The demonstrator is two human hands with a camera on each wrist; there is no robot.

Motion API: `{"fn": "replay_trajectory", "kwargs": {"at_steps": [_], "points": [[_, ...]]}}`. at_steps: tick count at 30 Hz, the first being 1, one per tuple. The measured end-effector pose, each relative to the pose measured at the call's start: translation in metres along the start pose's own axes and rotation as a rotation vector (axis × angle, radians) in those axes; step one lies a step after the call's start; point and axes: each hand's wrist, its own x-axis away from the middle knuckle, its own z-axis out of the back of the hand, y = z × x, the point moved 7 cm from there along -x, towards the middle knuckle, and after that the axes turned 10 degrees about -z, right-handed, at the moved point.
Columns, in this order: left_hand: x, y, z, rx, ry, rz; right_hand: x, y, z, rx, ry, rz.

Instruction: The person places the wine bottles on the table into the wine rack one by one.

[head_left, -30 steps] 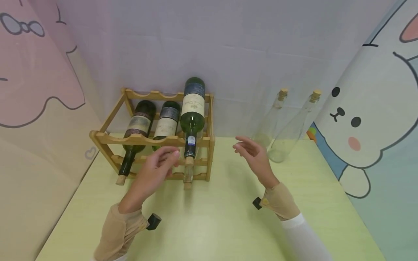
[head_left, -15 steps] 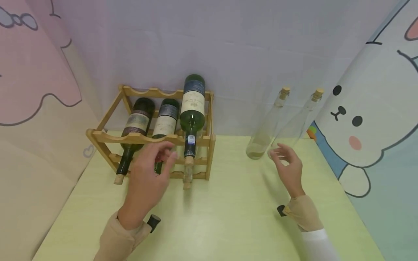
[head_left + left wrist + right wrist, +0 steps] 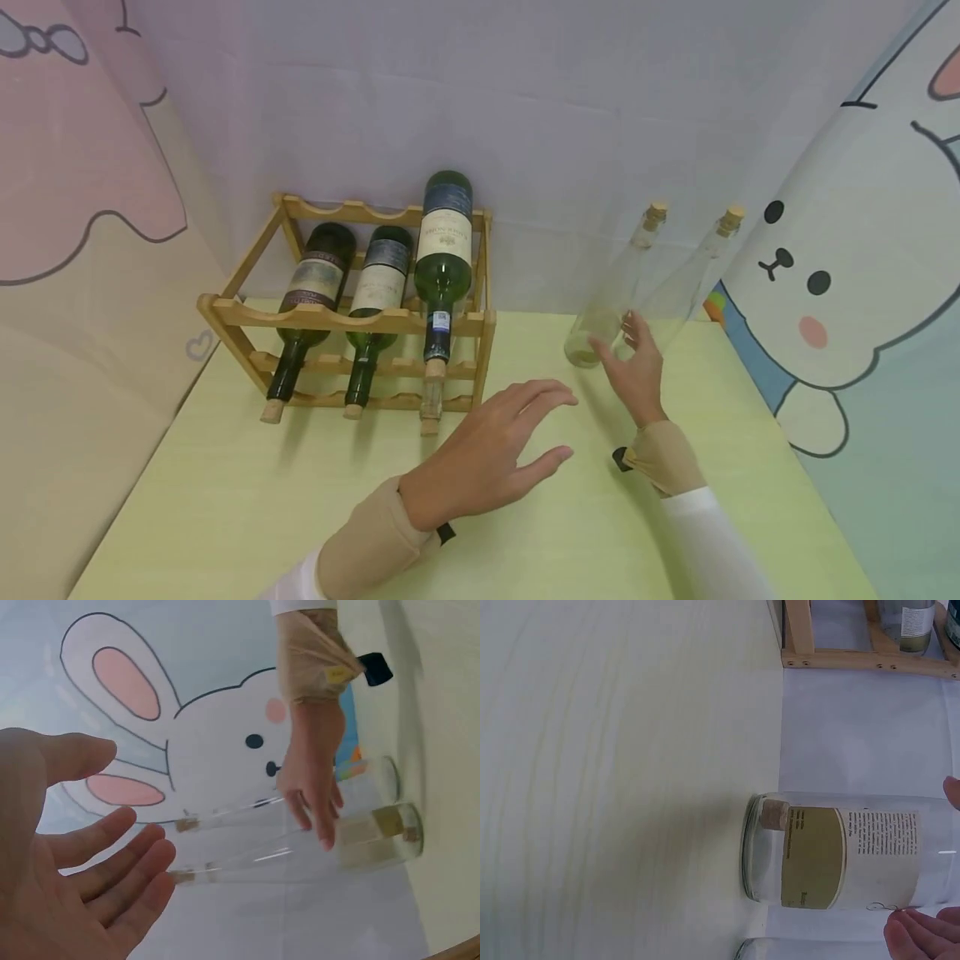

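Note:
Two tall, corked clear glass bottles stand upright at the back right in the head view. My right hand (image 3: 637, 367) is at the lower body of the left one, a clear bottle (image 3: 615, 287) with a cream and olive label (image 3: 851, 855). In the right wrist view its fingertips (image 3: 922, 930) lie right at one side of the glass, while the thumb (image 3: 952, 792) is by the opposite side. The second clear bottle (image 3: 693, 267) is just to the right. My left hand (image 3: 491, 450) hovers over the table, fingers extended, thumb apart, holding nothing.
A wooden wine rack (image 3: 345, 317) stands at the back left. Three green wine bottles (image 3: 444, 275) lie in it, necks toward me. Below the right one, the corked neck of a clear bottle (image 3: 431, 400) pokes out. A cloth backdrop (image 3: 540, 150) hangs behind the table (image 3: 315, 517).
My left hand has moved right, away from the front of the rack to the middle of the table. My right hand has moved right, then forward to the left clear bottle.

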Motion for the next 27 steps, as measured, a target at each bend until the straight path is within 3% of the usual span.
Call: {"fn": "replay_trajectory", "kwargs": {"at_steps": [5,11,18,27], "points": [[0.003,-0.022,-0.036,-0.028,-0.106,0.038,-0.009,0.005,-0.017,-0.048,-0.040,-0.090],[0.007,-0.040,-0.062,-0.057,-0.203,0.097,-0.022,0.026,-0.033,-0.086,-0.092,-0.232],[0.014,-0.049,-0.075,-0.061,-0.239,0.142,-0.028,0.049,-0.048,-0.126,-0.167,-0.378],[0.018,-0.051,-0.080,-0.017,-0.255,0.150,-0.021,0.056,-0.047,-0.135,-0.223,-0.324]]}}
